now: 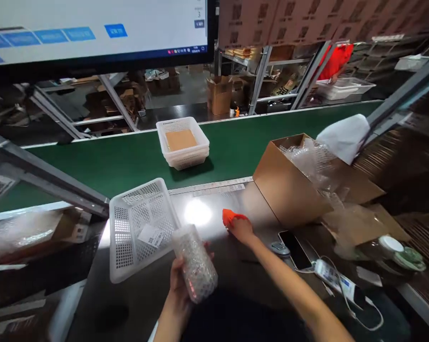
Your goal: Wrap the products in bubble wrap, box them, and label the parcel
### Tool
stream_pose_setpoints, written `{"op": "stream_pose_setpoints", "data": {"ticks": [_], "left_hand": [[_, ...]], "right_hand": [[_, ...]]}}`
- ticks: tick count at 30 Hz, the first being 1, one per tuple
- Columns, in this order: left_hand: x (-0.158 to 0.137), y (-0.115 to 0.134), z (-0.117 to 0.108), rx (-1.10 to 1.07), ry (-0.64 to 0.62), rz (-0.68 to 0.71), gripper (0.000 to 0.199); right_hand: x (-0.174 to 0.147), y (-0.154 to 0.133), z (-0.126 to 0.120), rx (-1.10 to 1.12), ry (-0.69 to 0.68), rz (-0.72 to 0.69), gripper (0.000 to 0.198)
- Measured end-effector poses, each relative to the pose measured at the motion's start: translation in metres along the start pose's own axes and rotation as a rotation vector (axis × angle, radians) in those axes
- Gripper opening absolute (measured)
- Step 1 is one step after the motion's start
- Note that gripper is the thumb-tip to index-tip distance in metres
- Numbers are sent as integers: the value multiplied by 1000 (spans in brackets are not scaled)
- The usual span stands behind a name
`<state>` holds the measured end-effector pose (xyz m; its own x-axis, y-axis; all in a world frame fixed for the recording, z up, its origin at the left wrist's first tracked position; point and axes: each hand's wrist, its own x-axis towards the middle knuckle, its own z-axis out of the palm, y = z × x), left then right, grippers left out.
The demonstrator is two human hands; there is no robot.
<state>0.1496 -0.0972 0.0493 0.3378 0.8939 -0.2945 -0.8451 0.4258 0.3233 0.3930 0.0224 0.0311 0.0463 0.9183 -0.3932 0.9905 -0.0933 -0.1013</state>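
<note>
My left hand [178,278] is wrapped round an upright, slightly tilted bubble-wrapped package [196,266]. Its contents cannot be made out through the wrap. To the right, my right hand [242,230] is closed on a bright orange object [229,216] low over the metal worktop [214,237]; its kind is unclear. A white plastic basket [115,247] stands just left of the package, with a printed label slip [152,235] lying in it.
A green conveyor belt [235,152] runs behind, carrying stacked white baskets [187,154] with a brown carton. At right stand an open cardboard box [289,185] with bubble wrap, a phone [295,250], a computer mouse [279,248] and a cabled power strip [337,280]. A monitor [93,38] hangs above.
</note>
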Motion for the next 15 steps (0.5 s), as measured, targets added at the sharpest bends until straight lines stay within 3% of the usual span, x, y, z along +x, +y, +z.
{"op": "stream_pose_setpoints", "data": {"ticks": [2, 5, 6, 8, 9, 11, 13, 15], "left_hand": [[3, 4, -11, -44, -58, 66, 60], [0, 3, -26, -44, -31, 154, 60], [-2, 1, -30, -34, -4, 165, 59], [-6, -4, -33, -20, 57, 171, 59], [-8, -7, -34, -17, 97, 173, 60], [-12, -13, -32, -14, 207, 189, 63], [-17, -19, -30, -14, 338, 237, 65], [-23, -31, -31, 4, 437, 318, 69]], "right_hand": [[-6, -4, 11, 14, 32, 19, 46], [-40, -15, 29, 143, 169, -40, 60], [-55, -20, 35, 335, 277, -103, 66], [-88, -34, 43, 723, 399, -389, 74], [-103, -41, 46, 847, 332, -543, 74], [-123, -55, 51, 1015, 9, -769, 70], [-126, -60, 58, 1169, -235, -748, 66], [-112, -57, 70, 1271, -280, -572, 71]]}}
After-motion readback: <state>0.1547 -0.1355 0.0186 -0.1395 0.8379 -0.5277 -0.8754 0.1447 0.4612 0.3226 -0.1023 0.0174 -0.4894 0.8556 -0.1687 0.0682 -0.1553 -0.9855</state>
